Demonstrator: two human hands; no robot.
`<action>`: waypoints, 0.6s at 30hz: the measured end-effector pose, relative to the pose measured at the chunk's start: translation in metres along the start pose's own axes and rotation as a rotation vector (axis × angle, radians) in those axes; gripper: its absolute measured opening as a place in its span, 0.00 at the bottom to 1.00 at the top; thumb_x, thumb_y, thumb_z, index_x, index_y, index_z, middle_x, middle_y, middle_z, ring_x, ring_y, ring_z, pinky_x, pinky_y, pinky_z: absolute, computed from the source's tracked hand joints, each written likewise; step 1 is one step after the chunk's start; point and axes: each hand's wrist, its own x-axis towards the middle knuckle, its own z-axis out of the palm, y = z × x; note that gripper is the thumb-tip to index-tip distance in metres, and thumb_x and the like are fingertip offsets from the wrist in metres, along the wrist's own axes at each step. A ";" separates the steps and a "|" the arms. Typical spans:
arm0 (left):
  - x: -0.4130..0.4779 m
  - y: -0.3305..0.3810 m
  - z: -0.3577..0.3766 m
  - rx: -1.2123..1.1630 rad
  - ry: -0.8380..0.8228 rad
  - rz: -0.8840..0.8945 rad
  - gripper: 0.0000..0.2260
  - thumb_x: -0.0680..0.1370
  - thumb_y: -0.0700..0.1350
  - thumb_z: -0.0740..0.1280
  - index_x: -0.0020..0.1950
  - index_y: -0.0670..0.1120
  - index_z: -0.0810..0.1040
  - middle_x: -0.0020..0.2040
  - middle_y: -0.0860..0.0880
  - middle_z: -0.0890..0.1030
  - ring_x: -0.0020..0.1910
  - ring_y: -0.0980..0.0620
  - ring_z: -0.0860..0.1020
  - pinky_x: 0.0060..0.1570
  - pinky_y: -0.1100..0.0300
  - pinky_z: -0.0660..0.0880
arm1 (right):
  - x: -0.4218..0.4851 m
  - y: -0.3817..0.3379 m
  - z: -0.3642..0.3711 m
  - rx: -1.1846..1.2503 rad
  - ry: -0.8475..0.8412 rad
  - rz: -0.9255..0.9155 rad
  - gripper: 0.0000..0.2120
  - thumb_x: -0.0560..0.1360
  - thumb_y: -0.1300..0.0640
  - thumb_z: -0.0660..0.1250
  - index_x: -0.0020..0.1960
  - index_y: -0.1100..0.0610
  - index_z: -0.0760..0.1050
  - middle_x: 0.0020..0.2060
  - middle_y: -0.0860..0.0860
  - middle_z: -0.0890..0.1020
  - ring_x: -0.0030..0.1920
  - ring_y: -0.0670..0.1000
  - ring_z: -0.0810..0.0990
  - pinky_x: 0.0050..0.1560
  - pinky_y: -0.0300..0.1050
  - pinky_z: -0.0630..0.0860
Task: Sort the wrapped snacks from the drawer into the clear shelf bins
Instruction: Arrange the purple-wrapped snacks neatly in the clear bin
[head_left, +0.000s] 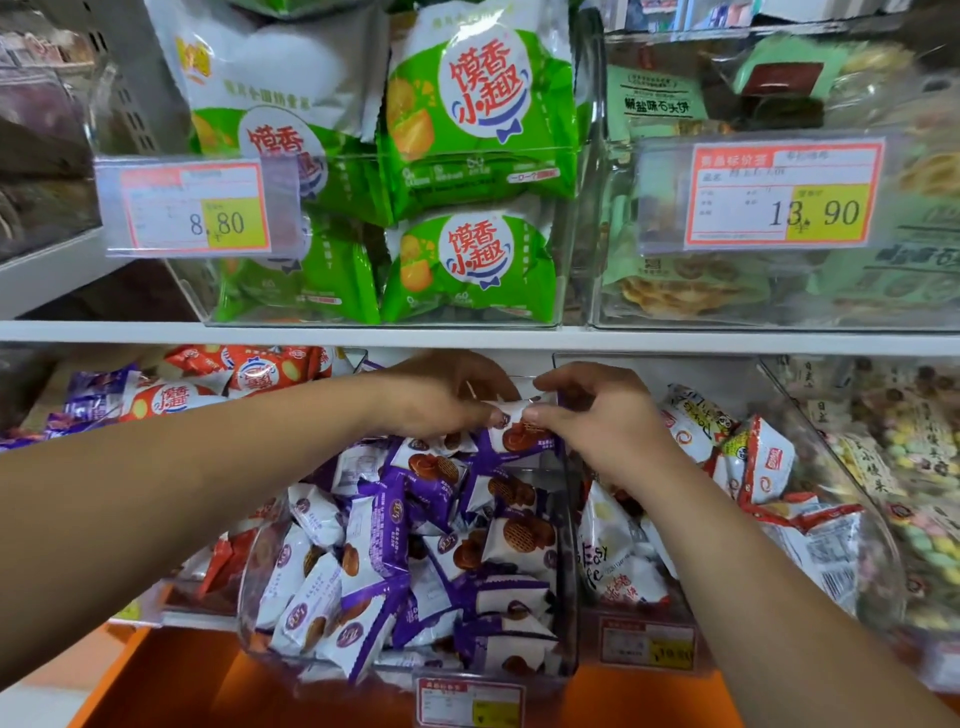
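A clear shelf bin (569, 545) on the lower shelf is heaped with purple-and-white wrapped biscuit snacks (415, 561). Above the pile, both hands meet over one purple-and-white snack packet (519, 434). My left hand (441, 400) pinches its left end with thumb and fingers. From the other side my right hand (597, 415) pinches its right end. The packet sits at the top back of the heap, partly hidden by my fingers. The drawer is not in view.
Left of the bin lie red and purple packets (176, 395); right of it a bin of red-and-white packets (753, 467). The upper shelf (467, 332) holds bins of green packs (467, 156) with price tags (192, 208). An orange ledge (171, 680) lies below.
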 end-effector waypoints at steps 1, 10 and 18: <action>0.004 0.001 0.001 0.018 -0.010 -0.009 0.07 0.80 0.50 0.71 0.57 0.56 0.81 0.48 0.55 0.83 0.41 0.53 0.85 0.43 0.50 0.84 | 0.002 0.002 0.001 0.004 0.025 -0.005 0.10 0.72 0.53 0.78 0.52 0.43 0.83 0.45 0.40 0.84 0.49 0.41 0.82 0.53 0.40 0.78; 0.039 -0.011 0.010 0.076 0.029 -0.070 0.05 0.80 0.51 0.70 0.55 0.55 0.79 0.44 0.52 0.84 0.31 0.59 0.80 0.34 0.62 0.75 | 0.008 0.013 0.004 -0.148 0.019 -0.051 0.12 0.80 0.59 0.66 0.61 0.49 0.82 0.59 0.46 0.81 0.58 0.47 0.78 0.56 0.36 0.70; 0.062 -0.020 0.035 0.359 -0.117 0.112 0.07 0.78 0.44 0.71 0.52 0.51 0.88 0.49 0.57 0.86 0.42 0.66 0.81 0.48 0.67 0.78 | 0.008 0.022 0.007 -0.106 -0.045 -0.014 0.16 0.79 0.63 0.63 0.58 0.47 0.83 0.55 0.42 0.79 0.55 0.43 0.77 0.55 0.32 0.69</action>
